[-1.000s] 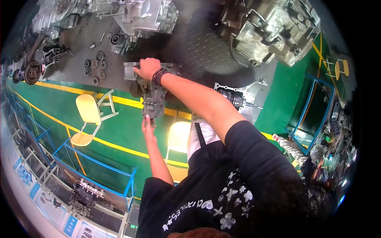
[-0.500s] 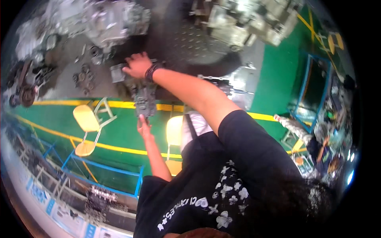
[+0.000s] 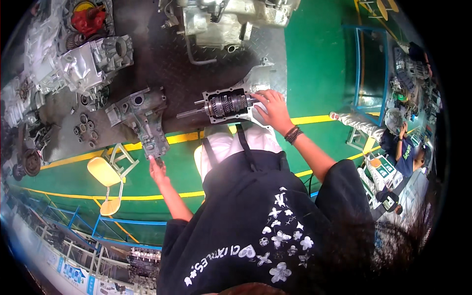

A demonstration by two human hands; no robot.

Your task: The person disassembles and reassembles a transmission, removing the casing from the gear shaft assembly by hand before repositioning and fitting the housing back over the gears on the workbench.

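A metal gearbox housing (image 3: 259,77) lies at the table's front edge. In its opening sits a gear shaft (image 3: 227,105), whose thin end sticks out to the left. My right hand (image 3: 275,112) rests at the right end of the gears, fingers apart, touching the shaft end or the housing rim. To the left, a grey transmission casing part (image 3: 147,123) lies with its narrow end over the table edge. My left hand (image 3: 158,171) holds that narrow end from the near side, with some fingers hidden.
Several bearing rings (image 3: 84,129) lie left of the casing part. Large metal housings (image 3: 81,69) stand at the far left, another gearbox (image 3: 221,22) at the back. A yellow chair (image 3: 104,171) stands before the table. Other people (image 3: 405,155) sit at the far right.
My right hand has moved right, from the grey casing part to the gear shaft in the housing. My left hand stays at the casing part's near end, and my view has shifted right.
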